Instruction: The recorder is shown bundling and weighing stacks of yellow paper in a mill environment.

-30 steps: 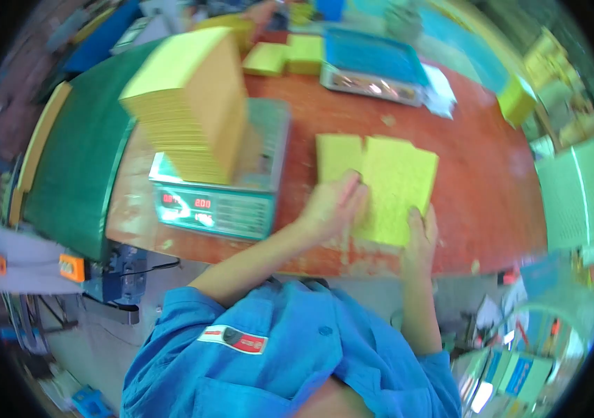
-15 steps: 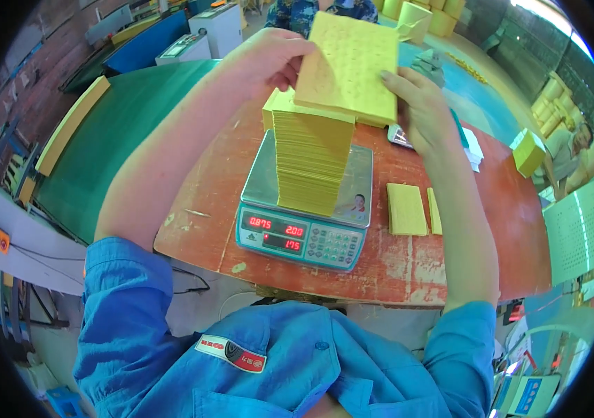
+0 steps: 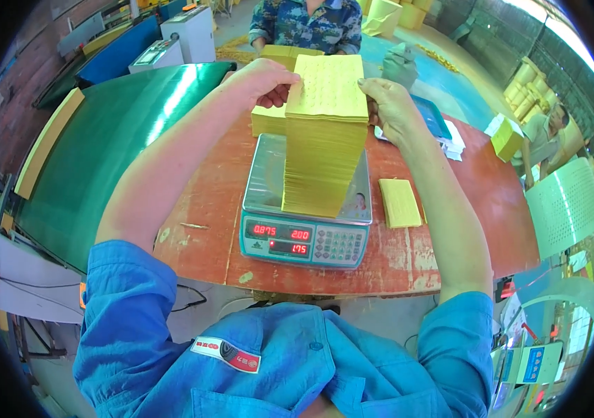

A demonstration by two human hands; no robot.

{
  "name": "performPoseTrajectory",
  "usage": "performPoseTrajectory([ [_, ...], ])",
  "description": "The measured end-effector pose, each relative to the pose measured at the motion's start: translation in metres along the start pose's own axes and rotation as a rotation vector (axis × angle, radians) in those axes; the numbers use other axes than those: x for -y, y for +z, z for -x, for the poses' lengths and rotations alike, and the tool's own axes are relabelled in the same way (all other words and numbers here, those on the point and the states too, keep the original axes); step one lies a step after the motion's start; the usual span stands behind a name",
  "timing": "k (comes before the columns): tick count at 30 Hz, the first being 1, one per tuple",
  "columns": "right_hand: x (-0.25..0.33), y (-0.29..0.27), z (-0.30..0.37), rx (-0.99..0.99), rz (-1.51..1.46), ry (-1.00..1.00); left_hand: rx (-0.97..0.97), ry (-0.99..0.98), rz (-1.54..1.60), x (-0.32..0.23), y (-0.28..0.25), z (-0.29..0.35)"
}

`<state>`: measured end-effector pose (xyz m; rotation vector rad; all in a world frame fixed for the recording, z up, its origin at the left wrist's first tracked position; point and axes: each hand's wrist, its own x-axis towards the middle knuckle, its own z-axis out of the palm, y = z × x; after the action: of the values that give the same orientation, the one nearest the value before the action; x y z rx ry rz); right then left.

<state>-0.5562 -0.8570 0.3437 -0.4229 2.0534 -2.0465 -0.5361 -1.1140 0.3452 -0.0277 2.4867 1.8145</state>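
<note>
The left hand point(image 3: 263, 81) and right hand point(image 3: 392, 106) grasp the upper left and right edges of the yellow paper stack point(image 3: 321, 164), which stands on the scale point(image 3: 262, 174), left of a small bundle point(image 3: 401, 203)

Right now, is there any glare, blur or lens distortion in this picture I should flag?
In the head view, a bright glare streak crosses the green surface; in the head view, the red table's near edge looks bowed, consistent with fisheye, and the corners go black; in the head view, the yellow stack shows no obvious motion blur.
</note>
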Motion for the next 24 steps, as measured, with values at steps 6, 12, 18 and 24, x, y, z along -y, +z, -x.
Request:
performPoseTrajectory([
  [6, 0.002, 0.001, 0.006, -0.092, 0.141, -0.054, 0.031, 0.005, -0.022, -0.005, 0.0, -0.006],
  [12, -0.003, 0.0, 0.009, -0.098, 0.117, -0.046, 0.06, 0.0, -0.045, -0.006, 0.002, -0.008],
  [18, -0.01, 0.003, 0.012, -0.112, 0.088, -0.076, 0.031, -0.027, -0.012, 0.001, 0.004, -0.007],
  [24, -0.01, 0.011, 0.017, -0.197, 0.111, -0.163, 0.015, -0.04, 0.029, 0.006, 0.004, -0.005],
])
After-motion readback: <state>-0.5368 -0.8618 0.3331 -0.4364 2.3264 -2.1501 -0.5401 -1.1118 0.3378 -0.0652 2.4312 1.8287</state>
